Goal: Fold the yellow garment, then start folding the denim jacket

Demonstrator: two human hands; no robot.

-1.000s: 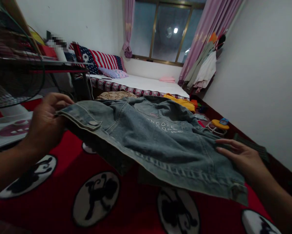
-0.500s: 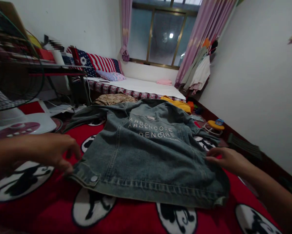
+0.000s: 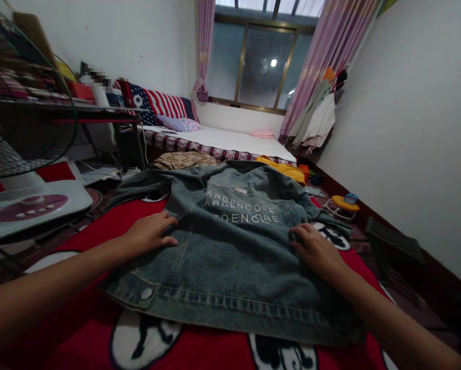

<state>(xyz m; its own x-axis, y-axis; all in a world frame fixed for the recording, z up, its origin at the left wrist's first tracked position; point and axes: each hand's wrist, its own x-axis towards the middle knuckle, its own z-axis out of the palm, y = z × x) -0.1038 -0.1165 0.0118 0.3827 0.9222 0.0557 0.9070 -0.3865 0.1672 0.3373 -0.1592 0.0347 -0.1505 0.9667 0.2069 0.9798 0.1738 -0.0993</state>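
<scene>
At frame centre, the denim jacket point(image 3: 230, 267) is already spread back-up, some wrinkles left. It is touched by the left hand point(image 3: 148, 235), fingers apart; whether cloth is pinched by the right hand point(image 3: 318, 253) cannot be told.

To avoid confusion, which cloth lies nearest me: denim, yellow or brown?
The white-lettered denim jacket, at your left hand and right hand; the yellow cloth and brown patterned cloth lie beyond it.

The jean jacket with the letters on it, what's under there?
Under the jean jacket is a red cloth; it pokes out around the edges, with white ovals with dark figures on them. The jacket covers the middle, so I can't see what's there.
</scene>
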